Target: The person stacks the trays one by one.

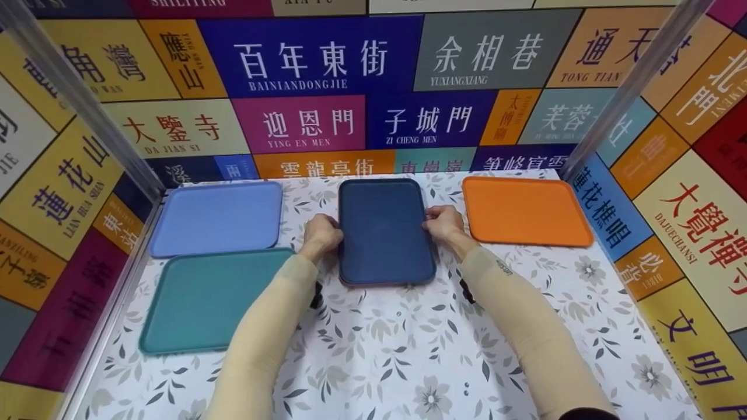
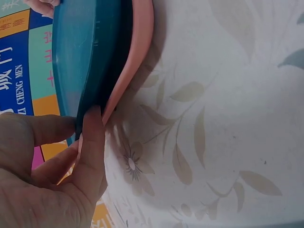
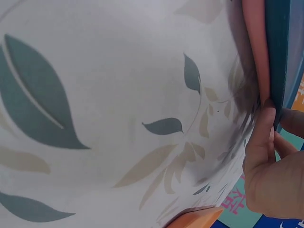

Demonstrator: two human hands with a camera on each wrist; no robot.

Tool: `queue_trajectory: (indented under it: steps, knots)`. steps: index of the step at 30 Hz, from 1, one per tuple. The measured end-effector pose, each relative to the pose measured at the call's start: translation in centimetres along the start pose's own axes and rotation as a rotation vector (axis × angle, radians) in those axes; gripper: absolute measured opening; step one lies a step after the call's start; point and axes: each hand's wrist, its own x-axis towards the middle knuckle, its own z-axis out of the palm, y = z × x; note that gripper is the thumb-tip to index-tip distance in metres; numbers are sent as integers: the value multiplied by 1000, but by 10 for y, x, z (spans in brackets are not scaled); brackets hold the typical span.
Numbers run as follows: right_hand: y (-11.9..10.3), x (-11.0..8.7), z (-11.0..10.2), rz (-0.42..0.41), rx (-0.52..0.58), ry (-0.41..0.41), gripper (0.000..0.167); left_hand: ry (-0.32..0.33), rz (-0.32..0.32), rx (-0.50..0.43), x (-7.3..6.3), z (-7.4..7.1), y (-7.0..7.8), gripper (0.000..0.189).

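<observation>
A dark blue rectangular tray [image 1: 386, 232] lies lengthwise at the middle of the table. My left hand [image 1: 323, 234] pinches its left edge, thumb on top and fingers underneath. On the opposite side my right hand [image 1: 446, 223] grips the right edge in the same way. Right under the blue tray is a pink tray [image 2: 143, 29], its rim showing in the left wrist view. The fingers of both hands reach in between the two rims. In the right wrist view the pink rim [image 3: 255, 38] sits close along the blue one.
A light blue tray [image 1: 219, 216] lies at the back left, and a green tray [image 1: 198, 303] in front of it, partly behind my left forearm. At the back right is an orange tray [image 1: 528, 211]. Sign-printed panels [image 1: 309, 58] wall the flower-patterned table [image 1: 402, 356] behind and at both sides.
</observation>
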Motion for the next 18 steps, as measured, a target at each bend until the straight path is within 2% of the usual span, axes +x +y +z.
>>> queue_trajectory:
  steps: [2,8,11,15,18]
  knots:
    - [-2,-1,1,-11,-13,0,43,34,24,22,7,5,-7,30]
    - [-4,-5,1,-48,2,-39,37,53,51,48,15,10,-18,31]
    - [-12,-18,-2,-74,-21,-27,35,55,47,37,16,11,-20,29]
    - [-33,-47,-10,-57,-49,-21,39,56,64,31,17,11,-22,29]
    - [-28,-39,-7,-44,-52,-31,38,44,67,24,17,11,-23,31]
